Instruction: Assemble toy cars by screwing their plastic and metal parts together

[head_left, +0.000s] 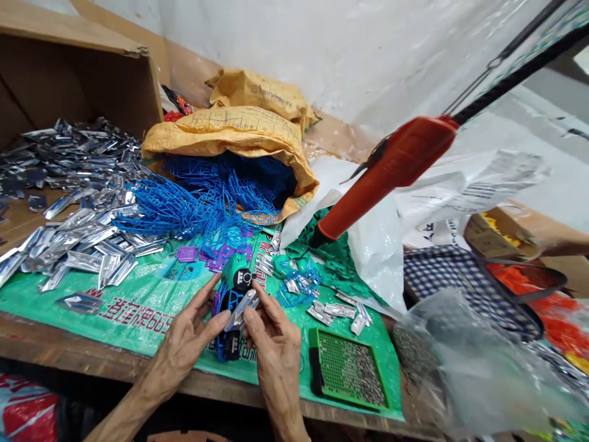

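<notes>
In front of me a small toy vehicle [231, 299] with a green part, a blue frame and black wheels lies on the green sheet. My left hand [186, 328] closes on its left side, its thumb reaching to a shiny silver piece [242, 310]. Between thumb and fingers, my right hand [275, 334] grips that silver piece over the vehicle's middle. Part of the vehicle is hidden under the fingers. Just beyond it are purple plastic pieces [225, 256]. An orange-red electric screwdriver [389, 175] hangs from a cord, tip down, at the upper right.
Silver pieces [99, 245] are heaped at left, spilling from a cardboard box [83, 80]. A yellow sack [225, 126] of blue plastic frames [184, 205] stands behind. At right are a green screw tray [352, 371], a clear bag [478, 362] and a checked bag [453, 291].
</notes>
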A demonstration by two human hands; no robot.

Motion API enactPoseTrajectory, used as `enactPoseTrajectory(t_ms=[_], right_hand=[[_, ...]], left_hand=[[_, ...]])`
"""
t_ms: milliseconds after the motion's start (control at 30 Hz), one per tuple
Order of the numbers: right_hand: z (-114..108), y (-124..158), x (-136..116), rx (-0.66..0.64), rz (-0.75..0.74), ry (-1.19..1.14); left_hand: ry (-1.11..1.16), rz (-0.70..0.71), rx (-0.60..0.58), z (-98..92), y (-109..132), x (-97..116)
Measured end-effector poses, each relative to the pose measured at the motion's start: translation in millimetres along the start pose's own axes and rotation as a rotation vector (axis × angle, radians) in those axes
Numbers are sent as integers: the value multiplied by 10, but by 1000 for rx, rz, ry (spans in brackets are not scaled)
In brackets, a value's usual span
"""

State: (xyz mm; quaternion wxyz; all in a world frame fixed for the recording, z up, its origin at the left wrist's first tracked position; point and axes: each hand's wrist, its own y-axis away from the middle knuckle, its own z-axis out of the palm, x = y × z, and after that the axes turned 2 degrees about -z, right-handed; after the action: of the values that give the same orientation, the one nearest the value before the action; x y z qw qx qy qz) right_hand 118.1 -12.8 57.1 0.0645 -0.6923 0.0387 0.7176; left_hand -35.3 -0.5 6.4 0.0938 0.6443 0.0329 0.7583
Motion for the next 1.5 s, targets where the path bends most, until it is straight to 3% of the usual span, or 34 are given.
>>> enactPoseTrajectory(t_ms=[100, 233, 500, 667, 800, 1133, 1500], right_hand=[[-13, 7, 15, 56, 13, -84], [-75, -9, -13, -42, 67, -81], [-137, -55, -40, -116, -150, 164], [-190, -67, -75, -178, -161, 240], [-237, -65, -121, -233, -80, 271], [-231, -181, -292, -258, 323, 72], [-209, -166, -411, -220, 419, 101]], left_hand=[[98, -28, 11, 48, 20, 10], [132, -29, -34, 48, 34, 3], [158, -46, -64, 32, 30, -53], [175, -136, -95, 75, 70, 35], [159, -137, -93, 65, 81, 22], [137, -84, -206, 10, 77, -112], [162, -81, -243, 34, 103, -88]])
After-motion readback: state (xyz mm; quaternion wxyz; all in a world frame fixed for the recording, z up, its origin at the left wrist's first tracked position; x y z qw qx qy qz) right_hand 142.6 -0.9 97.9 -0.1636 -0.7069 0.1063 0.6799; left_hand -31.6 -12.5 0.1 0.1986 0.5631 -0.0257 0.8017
